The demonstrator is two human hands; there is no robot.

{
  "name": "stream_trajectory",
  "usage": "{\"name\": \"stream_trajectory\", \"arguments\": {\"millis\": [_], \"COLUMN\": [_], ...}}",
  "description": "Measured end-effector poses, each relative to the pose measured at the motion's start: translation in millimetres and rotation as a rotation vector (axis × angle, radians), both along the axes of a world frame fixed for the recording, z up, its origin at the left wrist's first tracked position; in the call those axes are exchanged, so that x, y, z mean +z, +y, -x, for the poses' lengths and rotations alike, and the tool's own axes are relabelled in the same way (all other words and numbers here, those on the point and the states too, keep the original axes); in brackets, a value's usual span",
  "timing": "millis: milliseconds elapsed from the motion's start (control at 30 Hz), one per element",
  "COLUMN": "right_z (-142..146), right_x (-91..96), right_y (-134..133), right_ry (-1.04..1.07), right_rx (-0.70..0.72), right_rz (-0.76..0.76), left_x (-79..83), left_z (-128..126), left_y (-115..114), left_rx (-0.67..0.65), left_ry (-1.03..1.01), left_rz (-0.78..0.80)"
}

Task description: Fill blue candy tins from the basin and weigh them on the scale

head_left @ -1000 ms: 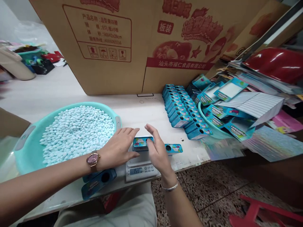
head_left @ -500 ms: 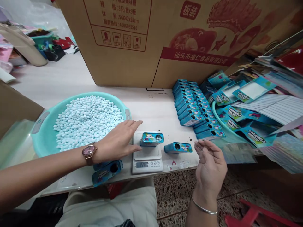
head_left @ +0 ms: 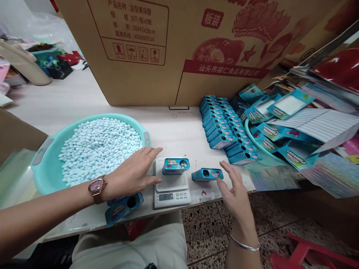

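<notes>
My left hand [head_left: 133,170] hovers with its fingers stretched out beside a small white digital scale [head_left: 171,198], holding nothing. On the scale's plate stands a small blue candy box [head_left: 173,164] with a round hole in its top; something pale shows in the hole. A second blue box [head_left: 206,174] stands on the table right of the scale, its hole dark. My right hand [head_left: 234,188] is open, thumb and forefinger apart at that box's right end; whether they touch it I cannot tell. More blue boxes [head_left: 123,209] lie partly hidden below my left forearm.
A turquoise basin [head_left: 39,173] of pale blue candies [head_left: 101,145] sits at the left. Rows of blue boxes [head_left: 220,129] stand at the right, beside a basin [head_left: 248,130] heaped with flattened cartons. A large cardboard box [head_left: 140,86] rises behind. A red stool [head_left: 300,248] is at the lower right.
My right hand has moved left to the box beside the scale, and its thumb and fingers have spread apart. My left hand stays near the scale. The whole view has shifted slightly.
</notes>
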State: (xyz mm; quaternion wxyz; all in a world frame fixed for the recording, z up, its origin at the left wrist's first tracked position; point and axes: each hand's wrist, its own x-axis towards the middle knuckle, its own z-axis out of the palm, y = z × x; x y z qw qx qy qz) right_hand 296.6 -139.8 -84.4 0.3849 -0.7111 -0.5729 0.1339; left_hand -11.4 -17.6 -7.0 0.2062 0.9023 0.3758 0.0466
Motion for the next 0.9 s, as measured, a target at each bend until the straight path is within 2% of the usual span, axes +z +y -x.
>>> {"name": "stream_trajectory", "arguments": {"millis": [167, 267, 367, 467, 567, 667, 733, 833, 900], "right_z": [-5.6, -7.4, -6.2, 1.3, 20.1, 47.0, 61.7, 68.5, 65.5], "right_x": [-3.8, -6.0, -5.3, 4.3, 26.7, 53.2, 63.7, 60.8, 49.4], "right_y": [0.5, 0.2, -0.6, -5.2, -14.7, -23.3, -23.7, -11.5, 5.2], "right_ry": [-0.02, -0.02, -0.055, -0.082, -0.052, 0.052, 0.147, 0.326, 0.412], "right_rx": [0.094, 0.153, 0.136, 0.128, 0.177, 0.28, 0.378, 0.492, 0.483], "right_rz": [0.1, 0.153, 0.158, 0.112, 0.054, 0.011, 0.005, -0.034, -0.082], "left_x": [1.9, 5.4, 10.6, 13.0, 9.6, 6.0, 8.2, 19.2, 26.9], "left_z": [0.7, -2.3, -9.6, -19.6, -31.0, -40.6, -42.9, -36.2, -25.3], "left_y": [-2.9, -8.6, -20.1, -35.2, -47.9, -55.5, -57.8, -57.2, -54.0], "left_rx": [0.005, 0.009, -0.012, -0.082, -0.137, -0.166, -0.155, -0.067, 0.008], "left_ry": [-0.03, -0.104, -0.182, -0.217, -0.233, -0.281, -0.329, -0.37, -0.372], "left_rz": [0.006, -0.053, -0.095, -0.016, 0.058, 0.115, 0.181, 0.338, 0.378]}}
